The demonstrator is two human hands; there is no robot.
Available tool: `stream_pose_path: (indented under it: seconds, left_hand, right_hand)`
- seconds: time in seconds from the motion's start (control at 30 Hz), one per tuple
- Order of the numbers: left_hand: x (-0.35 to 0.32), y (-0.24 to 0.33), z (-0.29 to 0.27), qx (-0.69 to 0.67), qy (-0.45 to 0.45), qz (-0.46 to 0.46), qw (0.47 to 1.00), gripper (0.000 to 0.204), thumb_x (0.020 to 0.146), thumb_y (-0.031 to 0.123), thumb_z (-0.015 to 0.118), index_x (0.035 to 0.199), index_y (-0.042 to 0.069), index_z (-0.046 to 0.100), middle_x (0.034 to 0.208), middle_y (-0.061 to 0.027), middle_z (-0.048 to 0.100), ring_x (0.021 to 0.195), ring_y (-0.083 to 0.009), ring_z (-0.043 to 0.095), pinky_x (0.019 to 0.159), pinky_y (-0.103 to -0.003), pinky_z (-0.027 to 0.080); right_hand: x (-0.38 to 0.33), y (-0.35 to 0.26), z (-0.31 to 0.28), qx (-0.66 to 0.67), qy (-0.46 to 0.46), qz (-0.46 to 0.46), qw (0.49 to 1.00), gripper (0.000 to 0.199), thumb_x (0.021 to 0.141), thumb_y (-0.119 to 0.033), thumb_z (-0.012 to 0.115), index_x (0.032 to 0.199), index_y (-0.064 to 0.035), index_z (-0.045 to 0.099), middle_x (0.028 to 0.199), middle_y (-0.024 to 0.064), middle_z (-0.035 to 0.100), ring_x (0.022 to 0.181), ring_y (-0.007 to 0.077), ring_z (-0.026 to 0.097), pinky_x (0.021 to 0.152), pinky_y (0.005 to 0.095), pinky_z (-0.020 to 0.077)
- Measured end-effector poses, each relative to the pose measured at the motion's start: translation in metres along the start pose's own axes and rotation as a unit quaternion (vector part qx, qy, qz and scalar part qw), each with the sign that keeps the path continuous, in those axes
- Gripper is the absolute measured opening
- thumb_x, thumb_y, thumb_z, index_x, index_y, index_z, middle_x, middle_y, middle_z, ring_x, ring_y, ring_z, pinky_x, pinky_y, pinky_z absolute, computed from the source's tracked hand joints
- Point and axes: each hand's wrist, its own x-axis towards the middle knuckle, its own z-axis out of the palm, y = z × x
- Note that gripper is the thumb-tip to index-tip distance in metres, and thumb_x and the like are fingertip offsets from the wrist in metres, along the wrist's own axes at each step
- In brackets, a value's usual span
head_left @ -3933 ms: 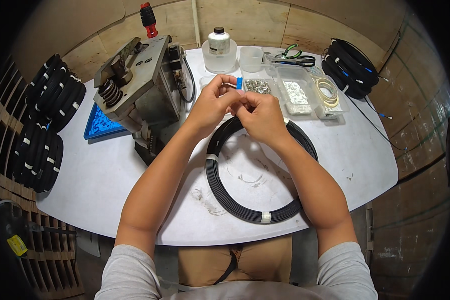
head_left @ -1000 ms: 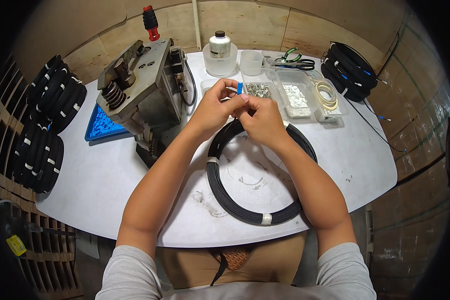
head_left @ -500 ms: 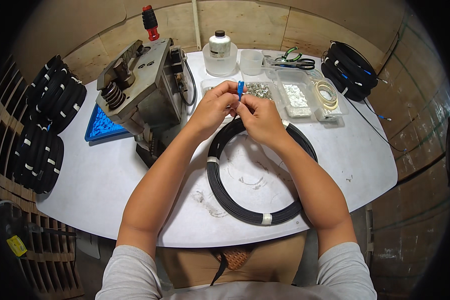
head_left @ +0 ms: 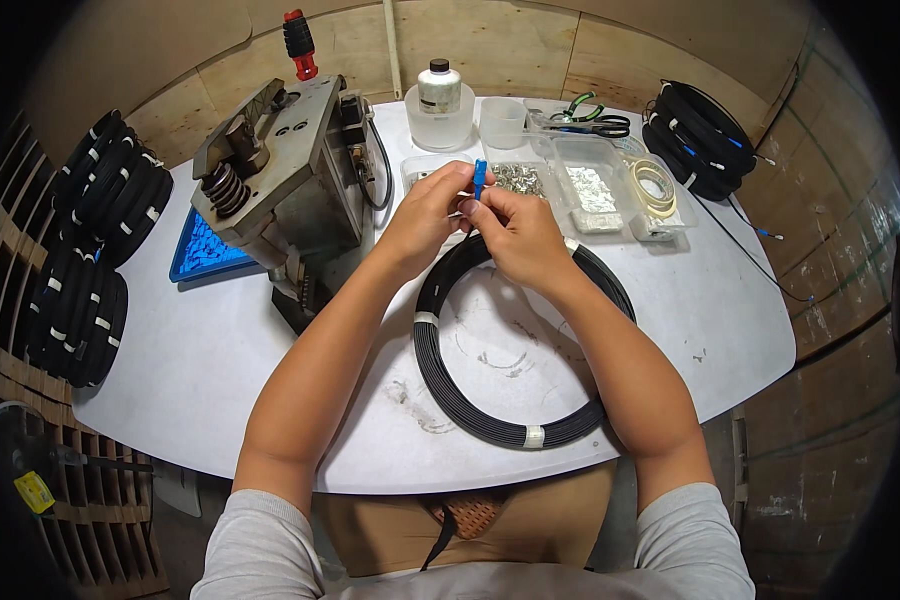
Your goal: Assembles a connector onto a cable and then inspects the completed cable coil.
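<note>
A blue cable connector (head_left: 480,176) stands upright between my hands, beyond the far rim of the black cable coil (head_left: 470,412). My right hand (head_left: 522,232) pinches its lower end between thumb and fingers. Closed from the other side, my left hand (head_left: 432,216) has its fingertips against the connector and the thin black cable below it. The fingers partly hide where the cable enters. White tape bands bind the coil, which lies flat on the white table (head_left: 705,310) under my right forearm.
A metal press (head_left: 305,165) stands left, beside a blue tray of blue parts (head_left: 210,252). Behind my hands are a white bottle (head_left: 440,92), a tub of small metal parts (head_left: 518,180), a tub of white pieces (head_left: 592,195), tape rolls (head_left: 652,190) and green-handled pliers (head_left: 578,108). More coils (head_left: 700,140) sit right.
The blue connector has turned slightly in my fingers and dipped a touch. Both hands stay in almost the same place.
</note>
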Motion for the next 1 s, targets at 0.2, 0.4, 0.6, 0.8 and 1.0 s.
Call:
stream_pose_path:
  seconds: [0.2,0.4,0.6,0.8,1.0]
  left_hand:
    - [0.005,-0.008,-0.004,0.047,-0.023,0.016,0.999,0.022,0.1,0.021,0.052,0.114,0.006,0.06,0.095,0.0017,0.057,0.082,-0.0071,0.051,0.077,-0.025,0.043]
    - [0.002,-0.002,0.005,0.029,0.001,0.02,0.999,0.02,0.1,0.018,0.051,0.111,0.004,0.06,0.084,0.0024,0.055,0.074,-0.0061,0.048,0.067,-0.023,0.04]
    - [0.0,0.001,0.008,0.038,0.028,0.043,0.998,0.017,0.1,0.021,0.053,0.108,0.007,0.058,0.083,0.0017,0.055,0.073,-0.0062,0.049,0.064,-0.024,0.04]
    - [0.001,0.0,0.004,0.071,0.006,0.039,0.997,0.018,0.101,0.026,0.054,0.109,0.01,0.055,0.093,0.0026,0.055,0.077,-0.0057,0.051,0.069,-0.024,0.04]
    - [0.001,0.001,0.001,0.087,-0.004,0.027,0.996,0.021,0.101,0.027,0.053,0.114,0.011,0.055,0.093,0.003,0.054,0.078,-0.0054,0.051,0.07,-0.024,0.04]
  right_hand:
    - [-0.001,-0.003,0.001,0.024,0.012,-0.017,1.0,0.02,0.091,-0.014,0.057,0.083,0.0009,0.068,0.065,0.0137,0.064,0.057,0.0186,0.059,0.058,0.0337,0.0471]
    - [-0.001,-0.005,-0.001,0.007,0.0,-0.005,1.0,0.02,0.091,-0.013,0.055,0.085,0.0014,0.068,0.07,0.0137,0.067,0.061,0.0208,0.063,0.062,0.0346,0.0498]
    - [-0.002,-0.015,-0.004,0.002,-0.027,0.014,1.0,0.021,0.093,-0.013,0.053,0.09,0.0025,0.066,0.076,0.014,0.069,0.068,0.022,0.066,0.067,0.0351,0.0512]
    - [-0.001,-0.006,-0.003,0.026,-0.046,0.013,0.999,0.024,0.102,-0.019,0.05,0.098,-0.0013,0.066,0.079,0.0012,0.065,0.063,0.0069,0.053,0.058,0.0249,0.0448]
    - [-0.001,-0.009,-0.003,0.048,-0.055,0.025,0.997,0.025,0.103,-0.021,0.049,0.097,-0.0009,0.064,0.08,0.0011,0.064,0.064,0.0075,0.052,0.059,0.0249,0.0454]
